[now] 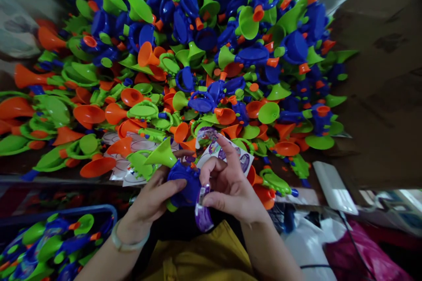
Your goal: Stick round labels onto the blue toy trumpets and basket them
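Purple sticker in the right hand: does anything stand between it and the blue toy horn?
Nothing visible stands between the purple sticker, pinched by the right hand, and the near side of the blue toy horn in the left hand. The left thumb does cover part of the horn's face.

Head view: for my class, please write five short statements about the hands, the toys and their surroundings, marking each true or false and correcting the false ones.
1. The left hand holds a blue toy horn with a green bell. True.
2. The right hand is empty. False: it holds a purple sticker.
3. A pale bangle is worn on the right wrist. False: it is on the left wrist.
4. A blue-rimmed bin at the lower left contains more toys. True.
5. The heap of toys beyond the hands is all one colour. False: blue, green and orange all show.
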Motion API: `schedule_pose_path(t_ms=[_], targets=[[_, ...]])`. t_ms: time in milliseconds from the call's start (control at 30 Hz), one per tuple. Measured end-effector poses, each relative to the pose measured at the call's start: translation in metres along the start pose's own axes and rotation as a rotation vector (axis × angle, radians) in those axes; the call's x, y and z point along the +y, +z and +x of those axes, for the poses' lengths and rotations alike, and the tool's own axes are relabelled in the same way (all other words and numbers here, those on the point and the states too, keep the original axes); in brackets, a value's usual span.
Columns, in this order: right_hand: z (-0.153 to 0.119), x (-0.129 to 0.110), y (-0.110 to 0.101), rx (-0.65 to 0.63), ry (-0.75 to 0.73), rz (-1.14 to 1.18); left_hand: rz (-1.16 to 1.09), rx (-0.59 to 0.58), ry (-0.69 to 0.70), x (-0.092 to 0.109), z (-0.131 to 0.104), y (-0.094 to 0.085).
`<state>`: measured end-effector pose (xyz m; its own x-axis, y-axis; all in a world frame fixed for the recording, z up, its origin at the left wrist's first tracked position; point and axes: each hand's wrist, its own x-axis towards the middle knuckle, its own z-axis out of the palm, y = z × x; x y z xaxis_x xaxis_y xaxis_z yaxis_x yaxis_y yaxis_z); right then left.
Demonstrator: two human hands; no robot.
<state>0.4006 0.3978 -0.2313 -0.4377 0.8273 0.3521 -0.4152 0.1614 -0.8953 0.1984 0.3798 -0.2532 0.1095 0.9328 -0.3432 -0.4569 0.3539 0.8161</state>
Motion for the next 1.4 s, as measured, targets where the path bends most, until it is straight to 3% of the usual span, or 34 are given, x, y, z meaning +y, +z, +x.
schedule_pose_path(t_ms=[100, 233, 333, 467, 900, 1400], targets=[[0.0, -0.004, 0.003, 0.191, -0.076, -0.152, -0.034, -0.04, 0.082, -0.002, -0.002, 0.006], [-0.004, -0.008, 0.019, 0.569, -0.255, -0.431, 0.008, -0.103, 0.469, -0.015, -0.003, 0.016], [-0.007, -0.002, 0.034, 0.637, -0.325, -0.511, 0.161, -0.131, 0.641, -0.023, -0.005, 0.022], [-0.007, 0.007, 0.046, 0.622, -0.349, -0.549, 0.249, -0.094, 0.781, -0.028, -0.004, 0.027], [-0.003, 0.006, 0.034, 0.587, -0.269, -0.371, 0.188, -0.041, 0.714, -0.036, -0.002, 0.029], [-0.006, 0.009, 0.032, 0.588, -0.271, -0.357, 0.119, -0.047, 0.702, -0.036, -0.001, 0.032]])
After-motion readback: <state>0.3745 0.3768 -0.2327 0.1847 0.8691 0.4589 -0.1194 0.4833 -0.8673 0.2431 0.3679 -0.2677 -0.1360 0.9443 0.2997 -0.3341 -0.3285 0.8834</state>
